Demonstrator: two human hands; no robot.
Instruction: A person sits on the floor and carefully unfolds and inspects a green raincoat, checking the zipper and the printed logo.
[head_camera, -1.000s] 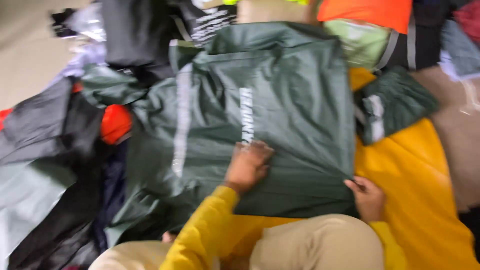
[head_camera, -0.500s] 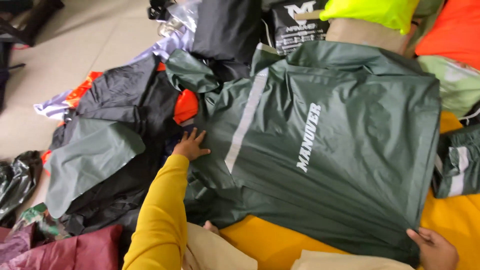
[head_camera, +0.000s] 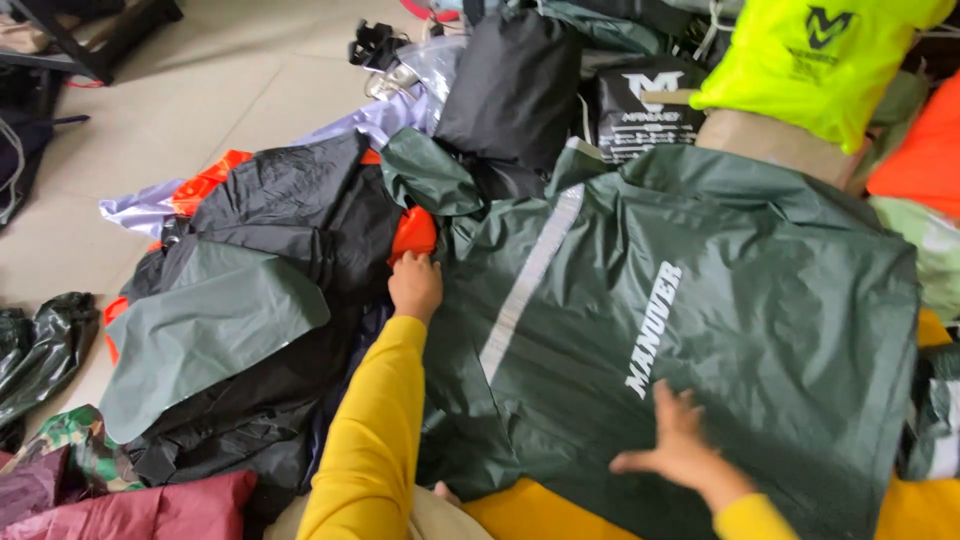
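A dark green rain jacket (head_camera: 730, 300) with a pale reflective stripe and white lettering lies spread flat in front of me. My left hand (head_camera: 414, 285), in a yellow sleeve, rests at the jacket's left edge by its sleeve, fingers curled on the fabric. My right hand (head_camera: 678, 442) lies flat and open on the lower middle of the jacket, slightly blurred. A yellow sheet (head_camera: 560, 515) shows under the jacket's near edge.
A heap of black, grey-green and orange rainwear (head_camera: 260, 290) lies to the left on a tiled floor (head_camera: 200, 90). Black packed garments (head_camera: 520, 90), a neon yellow one (head_camera: 810, 60) and an orange one (head_camera: 925, 150) sit behind. Maroon cloth (head_camera: 130, 505) lies near left.
My left hand stays at the jacket's left edge. My right hand came from the lower right corner onto the jacket's lower middle. The view has moved closer.
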